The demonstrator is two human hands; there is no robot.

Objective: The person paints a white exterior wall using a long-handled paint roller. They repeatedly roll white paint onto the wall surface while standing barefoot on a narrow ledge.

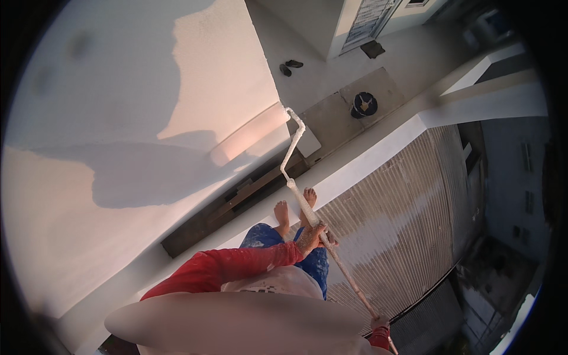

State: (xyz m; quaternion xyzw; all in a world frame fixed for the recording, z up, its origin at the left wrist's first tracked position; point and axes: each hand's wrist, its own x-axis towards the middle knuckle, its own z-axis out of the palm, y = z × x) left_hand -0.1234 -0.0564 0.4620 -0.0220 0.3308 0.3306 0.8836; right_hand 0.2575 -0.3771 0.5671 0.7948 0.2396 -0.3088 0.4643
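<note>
A paint roller [251, 134] with a pale, wide sleeve lies against the wall [219, 65] on the left. From the sleeve's right end, its bent, paint-crusted frame [293, 148] runs down to a long pole [348, 275]. My left hand [312, 238] is closed round the pole below the thick, paint-covered upper part. Lower down at the right, my right hand [380, 323] grips the pole near its bottom end; part of that hand is dim and hard to make out. Sunlight and a large shadow fall across the wall beside the roller.
My bare feet [283, 213] are on a narrow white ledge [349, 183]. Right of it lies a corrugated roof [390, 219]. A dark bucket [364, 105], a pair of shoes [285, 70] and a doormat [373, 49] are on the floor beyond. A blurred pale shape [236, 322] covers the bottom.
</note>
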